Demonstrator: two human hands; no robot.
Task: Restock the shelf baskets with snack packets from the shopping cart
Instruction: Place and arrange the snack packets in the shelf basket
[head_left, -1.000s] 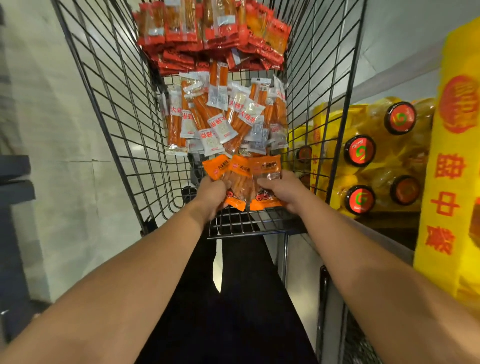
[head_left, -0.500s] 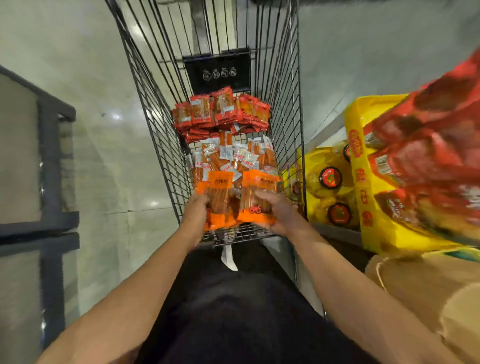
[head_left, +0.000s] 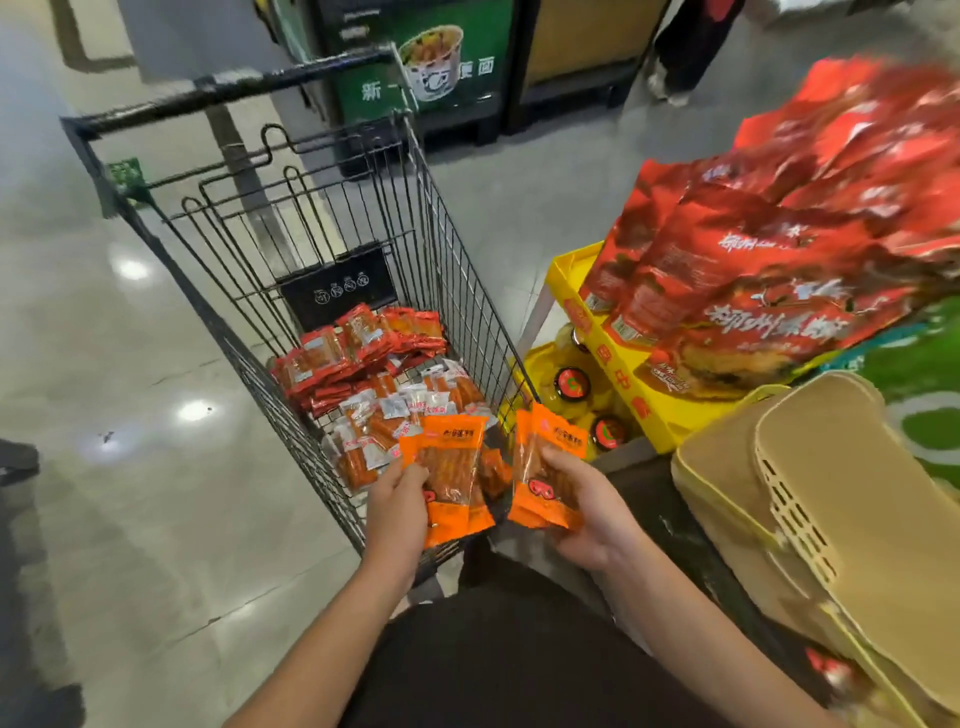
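**Two hands, two orange bundles over the cart's near edge**

Your left hand (head_left: 397, 512) grips a bundle of orange snack packets (head_left: 453, 483), at least two, over the shopping cart's (head_left: 244, 332) near rim. Your right hand (head_left: 589, 512) grips a second orange bundle (head_left: 545, 478), at least two, just outside the cart's right wall. The bundles are apart. Inside the cart: one red packet pile (head_left: 358, 348) at the far end, one clear-wrapped pile (head_left: 395, 415) nearer; counts too dense to tell. Open floor (head_left: 130, 467) lies left of the cart. On your right, close: beige baskets (head_left: 841, 519), stacked, at least two; yellow tray (head_left: 623, 384); blurred red bags (head_left: 779, 249).
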